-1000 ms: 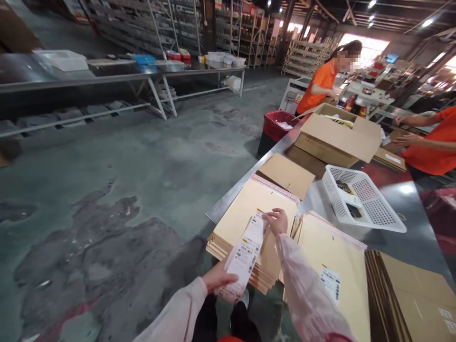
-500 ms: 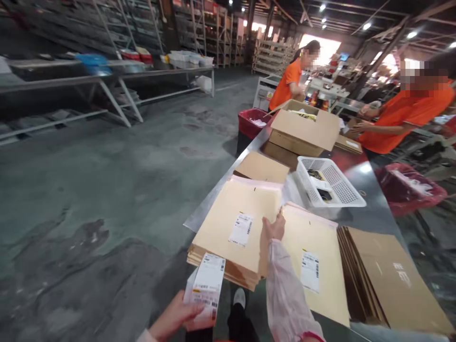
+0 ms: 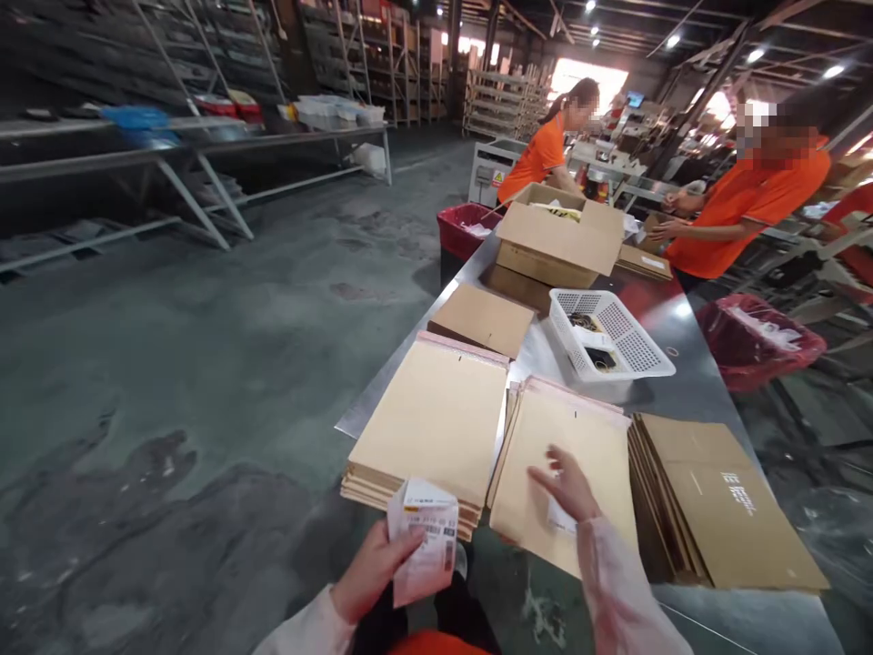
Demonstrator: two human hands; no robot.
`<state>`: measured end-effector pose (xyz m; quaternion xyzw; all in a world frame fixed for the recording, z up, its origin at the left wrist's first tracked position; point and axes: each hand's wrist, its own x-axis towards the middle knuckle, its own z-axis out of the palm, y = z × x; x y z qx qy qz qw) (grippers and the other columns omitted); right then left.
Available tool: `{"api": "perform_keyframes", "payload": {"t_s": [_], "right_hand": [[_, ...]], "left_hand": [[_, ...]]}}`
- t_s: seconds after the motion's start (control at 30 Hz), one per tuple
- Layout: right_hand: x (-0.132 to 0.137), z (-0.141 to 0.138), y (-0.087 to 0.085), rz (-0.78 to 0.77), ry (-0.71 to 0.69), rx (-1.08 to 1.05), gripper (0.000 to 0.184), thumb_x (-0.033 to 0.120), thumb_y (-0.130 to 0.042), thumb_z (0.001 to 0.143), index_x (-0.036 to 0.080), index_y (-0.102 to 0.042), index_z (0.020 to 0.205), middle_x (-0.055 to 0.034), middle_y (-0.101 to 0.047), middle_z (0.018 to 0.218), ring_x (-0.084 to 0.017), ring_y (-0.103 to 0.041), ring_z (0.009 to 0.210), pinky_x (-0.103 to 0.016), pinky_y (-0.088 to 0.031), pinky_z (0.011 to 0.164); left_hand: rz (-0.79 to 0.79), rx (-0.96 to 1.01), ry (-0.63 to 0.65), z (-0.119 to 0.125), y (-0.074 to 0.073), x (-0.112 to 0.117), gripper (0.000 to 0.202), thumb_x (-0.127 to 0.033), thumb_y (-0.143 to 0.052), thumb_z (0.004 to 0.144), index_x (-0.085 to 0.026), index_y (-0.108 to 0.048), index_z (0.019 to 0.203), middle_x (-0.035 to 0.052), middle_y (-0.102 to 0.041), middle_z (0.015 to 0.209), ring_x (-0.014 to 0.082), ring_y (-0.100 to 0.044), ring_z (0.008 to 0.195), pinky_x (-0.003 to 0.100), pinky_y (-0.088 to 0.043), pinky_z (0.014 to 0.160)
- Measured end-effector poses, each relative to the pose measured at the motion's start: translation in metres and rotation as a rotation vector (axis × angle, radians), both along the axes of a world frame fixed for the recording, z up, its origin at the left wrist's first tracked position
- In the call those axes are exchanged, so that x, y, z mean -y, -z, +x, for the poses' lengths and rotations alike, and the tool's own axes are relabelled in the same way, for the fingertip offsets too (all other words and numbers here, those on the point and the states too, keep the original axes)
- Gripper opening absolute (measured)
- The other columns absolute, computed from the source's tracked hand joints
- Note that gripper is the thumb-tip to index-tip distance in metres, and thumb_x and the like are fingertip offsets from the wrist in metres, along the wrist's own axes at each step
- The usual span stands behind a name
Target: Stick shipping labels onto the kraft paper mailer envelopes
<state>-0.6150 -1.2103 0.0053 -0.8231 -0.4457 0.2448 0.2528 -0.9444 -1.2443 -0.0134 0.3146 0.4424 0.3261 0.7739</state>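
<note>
My left hand (image 3: 374, 571) is near the bottom of the view, shut on a folded sheaf of barcoded shipping labels (image 3: 426, 539). My right hand (image 3: 567, 487) lies with its fingers apart over a pile of kraft mailer envelopes (image 3: 559, 464), touching the top one. A white label (image 3: 560, 517) shows beneath that palm, partly hidden. To the left of this pile is a second stack of kraft mailers (image 3: 428, 423), with no label visible on top. My pink-white sleeve (image 3: 614, 582) covers the right forearm.
A stack of flat cardboard mailers (image 3: 716, 500) and a white perforated basket (image 3: 607, 332) share the steel table (image 3: 688, 337) with an open carton (image 3: 559, 238). Two co-workers in orange shirts (image 3: 747, 196) stand beyond. A red-lined bin (image 3: 757, 341) stands right; the floor lies left.
My right hand has moved from between the stacks onto the right pile and spread its fingers. My left hand has risen with the labels. The label on the left stack's top no longer shows.
</note>
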Motion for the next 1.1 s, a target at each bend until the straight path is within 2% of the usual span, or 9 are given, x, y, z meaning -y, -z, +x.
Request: {"api": "perform_keyframes", "payload": {"t_s": [0.07,0.1,0.2,0.3,0.43,0.63,0.8,0.93,1.1], "right_hand": [[0.004,-0.061,0.002,-0.216,-0.538,-0.675,0.078,0.057,-0.083,0.044,0.017,-0.066,0.108,-0.0152,-0.068,0.112,-0.032,-0.063,0.103,-0.044,-0.052,0.087],[0.007,-0.087,0.001,-0.195,-0.651,-0.884,0.076,0.064,-0.079,0.05,0.018,-0.066,0.109,-0.0136,-0.069,0.112,-0.031,-0.063,0.104,-0.044,-0.051,0.091],[0.018,-0.141,-0.001,-0.011,-0.517,-1.145,0.061,0.064,-0.075,0.065,0.02,-0.065,0.106,-0.0098,-0.07,0.11,-0.027,-0.065,0.1,-0.045,-0.049,0.096],[0.023,-0.163,0.003,0.044,-0.337,-1.091,0.05,0.056,-0.078,0.068,0.019,-0.066,0.098,-0.0104,-0.073,0.103,-0.028,-0.068,0.096,-0.047,-0.051,0.092],[0.015,-0.174,0.007,-0.012,-0.518,-1.03,0.055,0.053,-0.08,0.065,0.018,-0.067,0.105,-0.0117,-0.073,0.106,-0.03,-0.068,0.098,-0.048,-0.052,0.092],[-0.019,-0.175,-0.011,0.041,-0.469,-0.595,0.044,0.059,-0.071,0.067,0.017,-0.072,0.076,-0.0098,-0.072,0.076,-0.025,-0.067,0.071,-0.037,-0.054,0.068],[-0.015,-0.171,-0.011,-0.032,-0.491,-0.497,0.036,0.051,-0.065,0.074,0.018,-0.075,0.081,-0.0082,-0.074,0.08,-0.025,-0.069,0.075,-0.035,-0.054,0.07],[-0.04,-0.161,0.007,0.025,-0.491,-0.404,0.026,0.046,-0.069,0.071,0.02,-0.075,0.075,-0.0084,-0.073,0.085,-0.025,-0.068,0.082,-0.034,-0.054,0.073],[-0.139,-0.15,0.04,0.199,-0.386,-0.006,0.012,0.034,-0.076,0.066,0.022,-0.075,0.066,-0.01,-0.067,0.103,-0.026,-0.062,0.1,-0.037,-0.05,0.088]], "left_hand": [[0.035,0.04,-0.019,0.011,-0.002,0.0,0.068,-0.063,-0.08,0.06,-0.012,-0.073,0.104,0.0165,-0.074,0.106,0.034,-0.068,0.1,0.044,-0.052,0.094],[0.056,0.047,-0.011,0.013,-0.003,0.0,0.068,-0.062,-0.079,0.061,-0.012,-0.072,0.107,0.0162,-0.073,0.109,0.0337,-0.067,0.103,0.044,-0.051,0.095],[0.143,0.039,0.119,0.007,-0.01,-0.002,0.061,-0.057,-0.079,0.066,-0.013,-0.072,0.109,0.0145,-0.073,0.11,0.0323,-0.066,0.105,0.043,-0.05,0.096],[0.25,0.055,0.049,-0.006,-0.017,-0.012,0.058,-0.048,-0.081,0.067,-0.016,-0.069,0.114,0.012,-0.072,0.114,0.0291,-0.065,0.107,0.039,-0.049,0.097],[0.169,-0.006,-0.332,-0.014,-0.014,-0.031,0.048,-0.048,-0.085,0.06,-0.014,-0.071,0.091,0.0081,-0.076,0.091,0.0208,-0.067,0.081,0.031,-0.052,0.076],[0.115,-0.04,-0.365,0.0,0.004,-0.032,0.05,-0.055,-0.083,0.055,-0.012,-0.071,0.077,0.0043,-0.071,0.072,0.0164,-0.06,0.068,0.028,-0.048,0.069],[0.118,-0.191,-0.504,0.016,0.026,-0.029,0.047,-0.057,-0.079,0.057,-0.016,-0.055,0.055,-0.0024,-0.056,0.052,0.012,-0.048,0.054,0.025,-0.039,0.055],[0.065,-0.067,-0.367,0.013,0.044,-0.042,0.047,-0.048,-0.087,0.049,-0.015,-0.065,0.074,0.0023,-0.069,0.07,0.0168,-0.059,0.066,0.027,-0.045,0.063],[-0.043,0.14,-0.034,-0.01,0.076,-0.05,0.068,-0.046,-0.091,0.044,-0.012,-0.071,0.099,0.0134,-0.074,0.097,0.0285,-0.067,0.093,0.038,-0.049,0.086]]}}
